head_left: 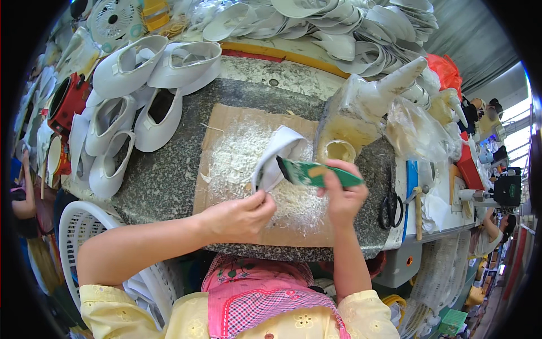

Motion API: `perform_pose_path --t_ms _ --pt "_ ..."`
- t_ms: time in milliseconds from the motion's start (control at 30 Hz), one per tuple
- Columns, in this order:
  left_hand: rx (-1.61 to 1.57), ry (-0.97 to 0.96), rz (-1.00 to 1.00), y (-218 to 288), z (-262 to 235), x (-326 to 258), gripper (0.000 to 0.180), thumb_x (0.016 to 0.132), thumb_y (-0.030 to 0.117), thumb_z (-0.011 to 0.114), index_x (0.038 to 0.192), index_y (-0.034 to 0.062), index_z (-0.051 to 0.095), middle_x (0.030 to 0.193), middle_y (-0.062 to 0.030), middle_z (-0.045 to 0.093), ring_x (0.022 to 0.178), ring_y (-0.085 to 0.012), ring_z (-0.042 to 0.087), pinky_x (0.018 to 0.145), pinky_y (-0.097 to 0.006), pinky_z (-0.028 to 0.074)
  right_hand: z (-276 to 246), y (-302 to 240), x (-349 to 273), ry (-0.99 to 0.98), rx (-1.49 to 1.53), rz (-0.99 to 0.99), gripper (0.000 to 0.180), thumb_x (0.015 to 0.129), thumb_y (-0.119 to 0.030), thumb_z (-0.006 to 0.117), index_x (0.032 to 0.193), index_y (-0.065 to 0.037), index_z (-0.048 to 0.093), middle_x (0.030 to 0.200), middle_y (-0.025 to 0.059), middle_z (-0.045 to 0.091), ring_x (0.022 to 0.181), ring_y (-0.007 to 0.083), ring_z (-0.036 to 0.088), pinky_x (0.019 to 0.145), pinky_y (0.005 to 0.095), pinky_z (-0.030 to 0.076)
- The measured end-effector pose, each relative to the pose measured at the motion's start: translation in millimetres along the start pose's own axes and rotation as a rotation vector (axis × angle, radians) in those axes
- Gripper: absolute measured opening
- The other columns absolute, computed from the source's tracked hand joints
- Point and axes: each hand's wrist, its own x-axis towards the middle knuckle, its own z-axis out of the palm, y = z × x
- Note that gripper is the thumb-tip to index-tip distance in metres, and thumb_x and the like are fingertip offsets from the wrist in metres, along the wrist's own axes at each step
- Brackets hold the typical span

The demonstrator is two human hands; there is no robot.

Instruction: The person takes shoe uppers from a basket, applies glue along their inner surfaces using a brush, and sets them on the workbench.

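Over a sheet of cardboard [217, 186] crusted with white residue, my left hand [240, 216] pinches the near edge of a white shoe upper [280, 146]. The piece is curved and stands tilted up from my fingers. My right hand [343, 195] grips a green-handled brush [307, 173]. Its dark bristle end meets the right side of the shoe upper, or is very close to it. Just beyond the brush, a crusted glue container [353, 121] with a round opening stands on the dark speckled worktop [164, 181].
Several finished-looking white shoe uppers [161, 121] sit at the left, and a heap of white pieces [339, 22] lines the back. Black scissors [390, 209] and a wooden-handled tool [418, 214] lie right. A white plastic basket [70, 226] stands near left.
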Motion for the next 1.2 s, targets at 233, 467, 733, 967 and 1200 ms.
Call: perform_pose_path --t_ms 233,467,733,967,1200 --pt "-0.121 0.054 -0.129 -2.0 -8.2 12.9 0.017 0.053 0.016 0.05 0.061 0.0016 0.054 0.068 -0.0052 0.048 0.078 -0.0177 0.045 0.069 -0.029 0.038 36.7 22.7 22.4 0.127 -0.494 -0.323 0.01 0.074 -0.003 0.052 0.084 -0.003 0.049 0.074 0.0112 0.056 0.054 0.0168 0.055 0.048 0.0288 0.042" --pt "-0.298 0.04 -0.248 -7.8 -1.0 -5.9 0.015 0.055 0.017 0.051 0.063 0.0048 0.053 0.073 -0.0031 0.048 0.077 -0.0164 0.044 0.066 -0.029 0.037 39.4 -5.6 25.7 0.006 -0.354 0.08 0.008 0.074 -0.004 0.049 0.081 -0.003 0.046 0.056 0.0089 0.053 0.048 0.0187 0.053 0.044 0.0292 0.04" --pt "-0.52 0.205 -0.404 -11.0 11.7 -38.0 0.025 0.055 0.013 0.053 0.077 0.0021 0.055 0.079 -0.0057 0.051 0.076 -0.0188 0.048 0.064 -0.031 0.041 42.5 -5.9 19.1 -0.189 -0.114 0.29 0.007 0.076 -0.003 0.048 0.082 -0.002 0.045 0.061 0.0062 0.054 0.044 0.01 0.051 0.036 0.021 0.038" --pt "-0.902 0.224 -0.661 2.5 28.6 -67.3 0.029 0.056 0.003 0.056 0.084 0.0042 0.057 0.084 -0.0073 0.052 0.075 -0.0217 0.051 0.062 -0.03 0.044 45.5 -10.5 15.5 -0.125 0.146 0.143 0.015 0.077 -0.001 0.05 0.092 0.0 0.046 0.074 0.0072 0.055 0.058 0.0086 0.052 0.046 0.0171 0.044" --pt "-0.863 0.197 -0.487 -1.2 35.7 -68.9 0.022 0.058 0.008 0.052 0.079 0.0014 0.054 0.078 -0.0061 0.047 0.074 -0.0194 0.048 0.061 -0.027 0.044 66.1 31.6 16.3 -0.201 -0.361 -0.56 0.024 0.06 0.005 0.059 0.082 -0.007 0.06 0.078 0.0087 0.058 0.066 0.0201 0.056 0.054 0.0257 0.044"
